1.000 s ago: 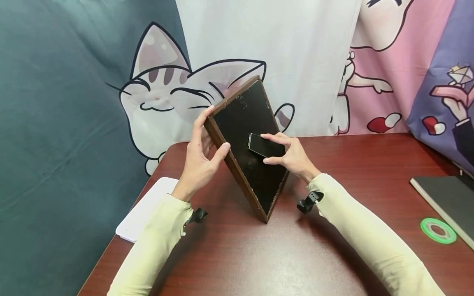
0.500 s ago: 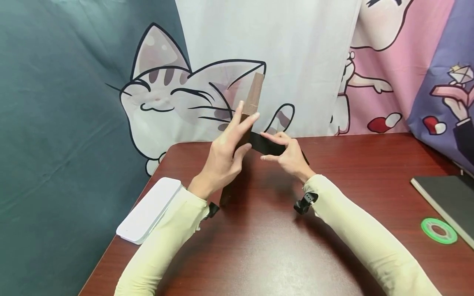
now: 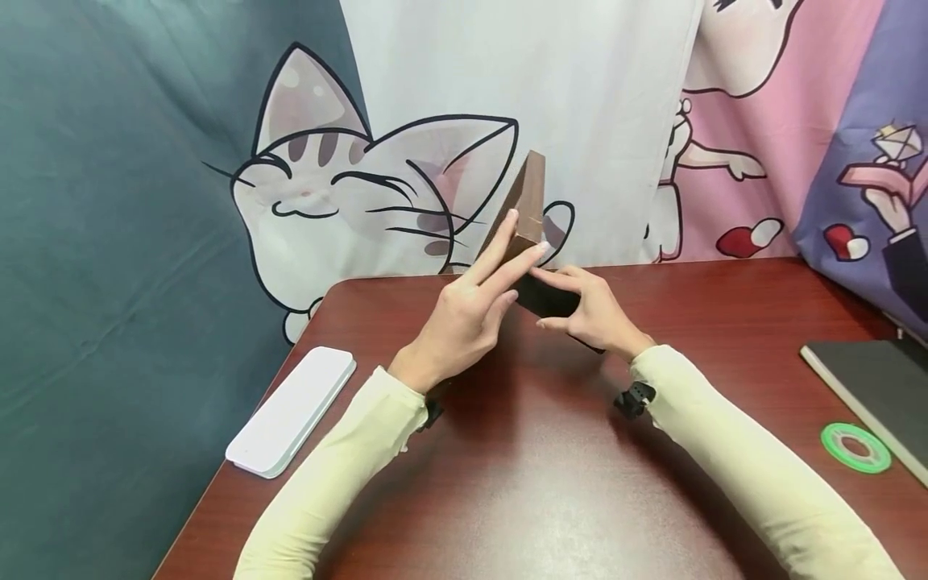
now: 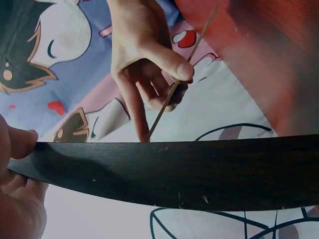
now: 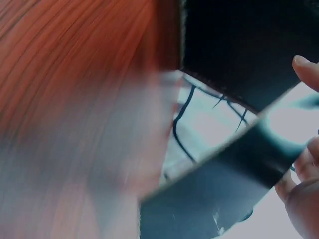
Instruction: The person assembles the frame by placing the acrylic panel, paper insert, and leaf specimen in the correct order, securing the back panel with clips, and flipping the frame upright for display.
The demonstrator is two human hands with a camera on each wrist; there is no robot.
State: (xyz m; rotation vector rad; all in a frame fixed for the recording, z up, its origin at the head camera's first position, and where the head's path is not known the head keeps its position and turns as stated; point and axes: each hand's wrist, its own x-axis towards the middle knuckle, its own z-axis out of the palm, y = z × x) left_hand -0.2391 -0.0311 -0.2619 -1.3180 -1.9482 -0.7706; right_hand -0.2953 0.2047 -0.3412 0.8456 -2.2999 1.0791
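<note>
A picture frame with brown wooden edges stands tilted over the table, turned nearly edge-on in the head view. My left hand grips its near side edge, fingers on one face and thumb on the other. From its back sticks out a black stand flap, which my right hand pinches between thumb and fingers. The left wrist view shows the flap as a thin strip beside the dark frame edge. In the right wrist view the black backing rises above the flap. The frame's front is hidden.
On the reddish-brown table, a white flat case lies at the left. A dark notebook and a green spool lie at the right. A cartoon-printed curtain hangs close behind the table.
The picture frame has turned from showing its black back to nearly edge-on. My left hand has moved right and up with it; my right hand, pinching the flap, has shifted slightly right.
</note>
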